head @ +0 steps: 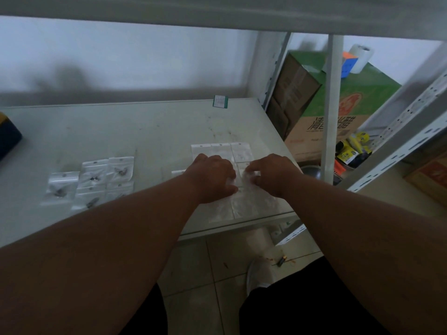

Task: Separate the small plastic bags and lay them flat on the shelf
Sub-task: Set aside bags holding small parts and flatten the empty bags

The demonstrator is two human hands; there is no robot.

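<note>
While both arms reach in from the bottom of the frame, the scene reads so:
Left hand (212,176): palm down, fingers curled onto the clear plastic bags (244,187), thumb touching them.
Right hand (273,175): fingertips pinching a bag, just beside the left hand.
Bags laid flat: a row (222,151) right of centre on the shelf (145,131).
Filled bags (96,177): left of centre, holding small metal parts.
Green cardboard box (350,100): upper right.

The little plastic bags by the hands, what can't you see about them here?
- Head view: the left hand and right hand cover the bags between them, hiding their number and the fingertips' grip.
- Filled bags: contents too small to identify.
- Dark object: cut off by the left edge.
</note>
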